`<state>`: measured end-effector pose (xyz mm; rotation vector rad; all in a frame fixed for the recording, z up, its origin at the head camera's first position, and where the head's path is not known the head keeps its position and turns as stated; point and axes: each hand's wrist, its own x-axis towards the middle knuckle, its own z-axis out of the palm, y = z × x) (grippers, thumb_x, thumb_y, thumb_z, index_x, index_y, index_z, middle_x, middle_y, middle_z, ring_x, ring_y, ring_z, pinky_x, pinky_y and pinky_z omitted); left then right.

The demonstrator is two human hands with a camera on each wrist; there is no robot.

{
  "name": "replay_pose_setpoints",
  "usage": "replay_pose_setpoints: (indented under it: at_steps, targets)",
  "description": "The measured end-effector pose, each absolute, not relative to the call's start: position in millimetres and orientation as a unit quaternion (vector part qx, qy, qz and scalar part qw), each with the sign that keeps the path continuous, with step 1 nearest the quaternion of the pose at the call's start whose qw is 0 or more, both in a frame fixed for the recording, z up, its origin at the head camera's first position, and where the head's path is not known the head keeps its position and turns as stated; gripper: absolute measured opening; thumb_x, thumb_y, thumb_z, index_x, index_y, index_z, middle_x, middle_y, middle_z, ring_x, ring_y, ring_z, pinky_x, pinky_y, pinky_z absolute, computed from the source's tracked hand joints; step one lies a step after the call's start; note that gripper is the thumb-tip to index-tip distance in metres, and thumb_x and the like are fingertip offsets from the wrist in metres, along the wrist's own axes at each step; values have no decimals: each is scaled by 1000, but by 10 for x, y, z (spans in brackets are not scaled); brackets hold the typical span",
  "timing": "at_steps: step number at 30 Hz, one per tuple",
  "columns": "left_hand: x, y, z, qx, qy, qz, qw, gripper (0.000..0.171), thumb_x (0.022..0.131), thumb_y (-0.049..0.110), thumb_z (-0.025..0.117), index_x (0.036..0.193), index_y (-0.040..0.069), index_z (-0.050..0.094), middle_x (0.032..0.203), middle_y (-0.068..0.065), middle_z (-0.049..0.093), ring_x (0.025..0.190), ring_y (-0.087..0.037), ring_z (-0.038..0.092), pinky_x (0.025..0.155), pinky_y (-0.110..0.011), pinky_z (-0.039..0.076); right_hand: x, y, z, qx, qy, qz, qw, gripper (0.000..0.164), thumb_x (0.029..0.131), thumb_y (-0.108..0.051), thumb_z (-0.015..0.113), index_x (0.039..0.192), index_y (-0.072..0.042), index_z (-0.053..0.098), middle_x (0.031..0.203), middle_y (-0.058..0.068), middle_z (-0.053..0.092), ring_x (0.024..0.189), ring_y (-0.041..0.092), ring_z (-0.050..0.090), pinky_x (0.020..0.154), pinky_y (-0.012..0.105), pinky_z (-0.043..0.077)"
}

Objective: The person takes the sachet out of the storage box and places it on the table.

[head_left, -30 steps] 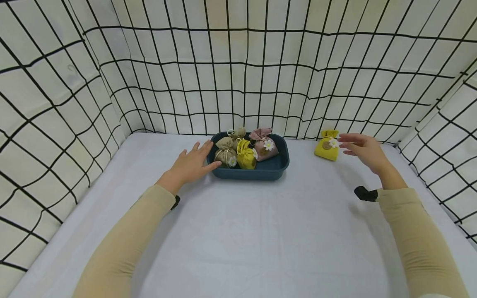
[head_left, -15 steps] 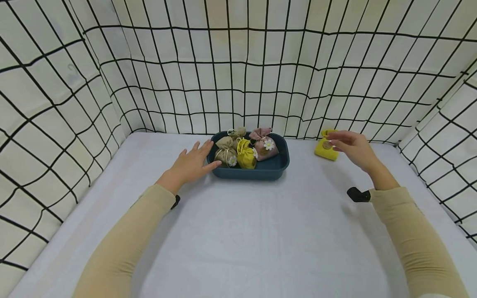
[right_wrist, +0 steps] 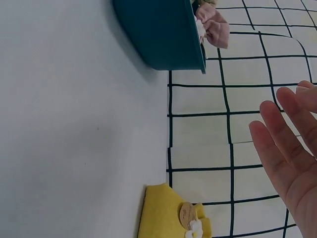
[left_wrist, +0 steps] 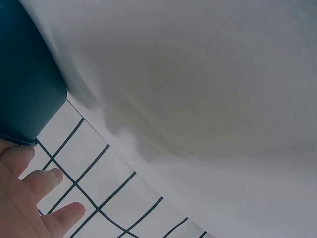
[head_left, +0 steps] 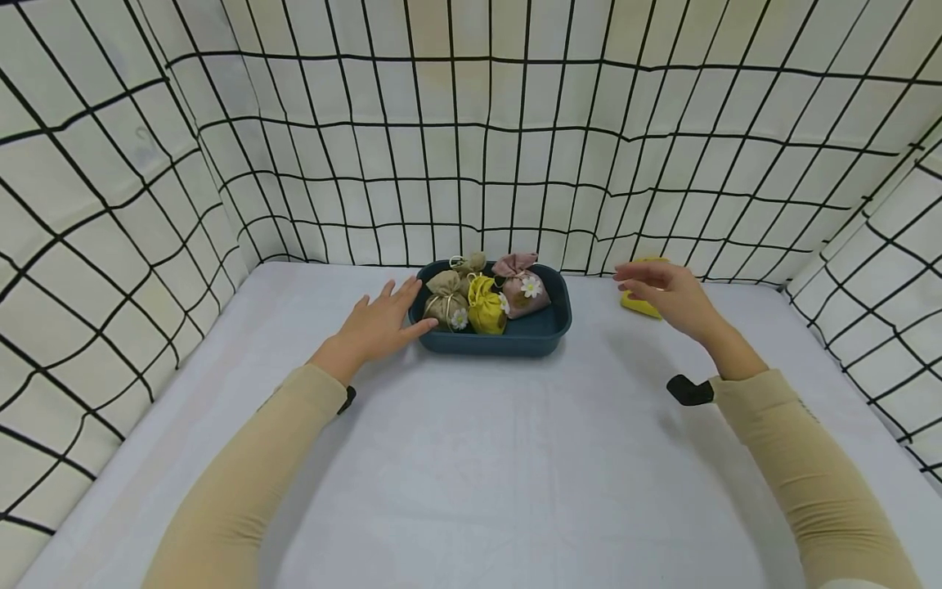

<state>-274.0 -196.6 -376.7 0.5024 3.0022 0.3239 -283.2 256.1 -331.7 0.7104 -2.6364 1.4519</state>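
Note:
My left hand (head_left: pixel 375 327) rests with spread fingers on the left rim of a dark blue tub (head_left: pixel 489 345); the left wrist view shows its fingertips at the tub's edge (left_wrist: pixel 29 141). Inside sit small drawstring pouches: a tan pouch (head_left: pixel 445 304), a second tan pouch (head_left: pixel 471 263) behind it, a yellow pouch (head_left: pixel 486 307) and a pink pouch (head_left: pixel 524 296) with a white flower. My right hand (head_left: pixel 673 301) is raised, fingers extended and holding nothing, in front of another yellow pouch (head_left: pixel 640 306) on the table. That pouch, partly covered in the head view, shows its round tag (right_wrist: pixel 186 214) in the right wrist view.
A white cloth covers the table (head_left: pixel 500 458). Black wire grid (head_left: pixel 545 155) over white sheeting rises at the back and along both sides. A black wrist strap piece (head_left: pixel 690 390) sticks out from the right sleeve.
My right hand has moved left, from beside the lone yellow pouch to in front of it, covering most of it in the head view. The left hand, tub and pouches have stayed put.

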Motion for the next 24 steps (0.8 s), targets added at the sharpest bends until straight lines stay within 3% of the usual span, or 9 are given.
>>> replay_pose_setpoints:
  at_steps: [9,17,24]
  targets:
    - [-2731,-1963,-3764,164,980,107,39,92,102,70,39,166,9,13,171,-12,12,155,-42,10,116,-71,14,-2817,2350,-3344,251,-843,476,2,31,104,-4,61,132,8,63,129,23,65,106,9,66,89,19,54]
    - [-2727,-1960,-3760,163,980,106,40,92,102,69,39,166,8,13,171,-13,12,154,-43,10,116,-71,13,-2786,2193,-3355,268,-840,472,-5,30,104,-3,59,132,7,63,130,23,65,113,29,67,89,20,54]
    - [-2730,-1960,-3760,163,980,102,42,90,103,66,42,166,8,12,171,-13,10,154,-44,9,116,-72,13,-2777,2027,-3377,264,-843,469,-6,31,104,-6,60,133,5,64,129,20,67,112,36,67,93,31,56]
